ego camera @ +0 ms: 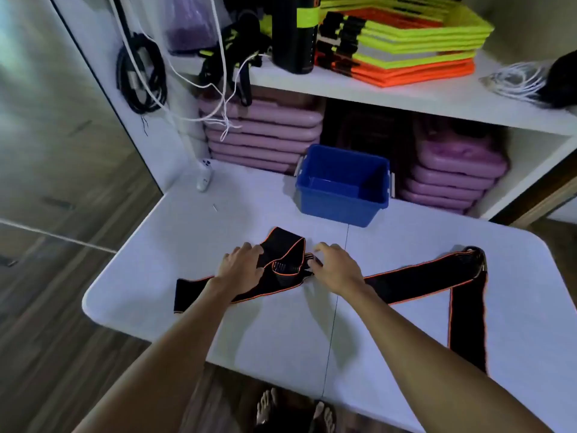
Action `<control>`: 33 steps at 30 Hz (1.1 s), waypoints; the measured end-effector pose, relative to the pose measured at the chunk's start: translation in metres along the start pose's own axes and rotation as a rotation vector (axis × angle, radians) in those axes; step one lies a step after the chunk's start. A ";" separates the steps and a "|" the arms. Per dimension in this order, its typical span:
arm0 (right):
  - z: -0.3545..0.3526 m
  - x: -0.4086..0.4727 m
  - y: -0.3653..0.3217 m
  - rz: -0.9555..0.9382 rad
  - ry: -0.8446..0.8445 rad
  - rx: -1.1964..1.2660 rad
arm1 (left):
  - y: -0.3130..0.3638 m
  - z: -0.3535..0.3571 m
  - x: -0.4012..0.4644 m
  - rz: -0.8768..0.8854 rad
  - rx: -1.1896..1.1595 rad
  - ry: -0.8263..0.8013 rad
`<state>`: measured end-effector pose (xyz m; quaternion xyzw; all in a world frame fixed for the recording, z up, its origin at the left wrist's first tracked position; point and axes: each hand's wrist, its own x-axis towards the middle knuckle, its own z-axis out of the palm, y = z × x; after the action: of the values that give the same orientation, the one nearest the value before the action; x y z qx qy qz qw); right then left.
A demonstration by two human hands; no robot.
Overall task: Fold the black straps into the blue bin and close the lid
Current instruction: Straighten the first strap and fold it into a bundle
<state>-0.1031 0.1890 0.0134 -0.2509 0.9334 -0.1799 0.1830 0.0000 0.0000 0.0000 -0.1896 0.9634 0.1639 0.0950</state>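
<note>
Head view: left hand [242, 266] flattened on, and right hand [335, 266] pinching, the black strap [415, 278] mid-desk [187, 232], near the open blue bin [342, 203]; folds should stay flat, edges aligned.

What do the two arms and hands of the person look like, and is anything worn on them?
Both arms are bare from the lower edge of the picture up to the hands: no sleeves show. The left hand and the right hand wear no gloves. I see no watch, bracelet or ring on either wrist or finger, though the picture is slightly blurred, so a thin ring could escape notice.
</note>
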 end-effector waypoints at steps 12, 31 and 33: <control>0.075 0.007 -0.020 0.049 -0.189 0.182 | -0.025 0.040 0.028 -0.058 -0.013 -0.067; 0.054 0.030 -0.021 0.133 0.118 0.135 | -0.049 -0.016 0.068 -0.095 -0.113 0.297; 0.048 0.036 -0.018 0.160 0.128 0.176 | -0.061 -0.037 0.069 -0.189 -0.191 0.276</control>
<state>-0.1039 0.1436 -0.0294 -0.1465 0.9408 -0.2616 0.1582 -0.0435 -0.0892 -0.0001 -0.3082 0.9252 0.2174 -0.0414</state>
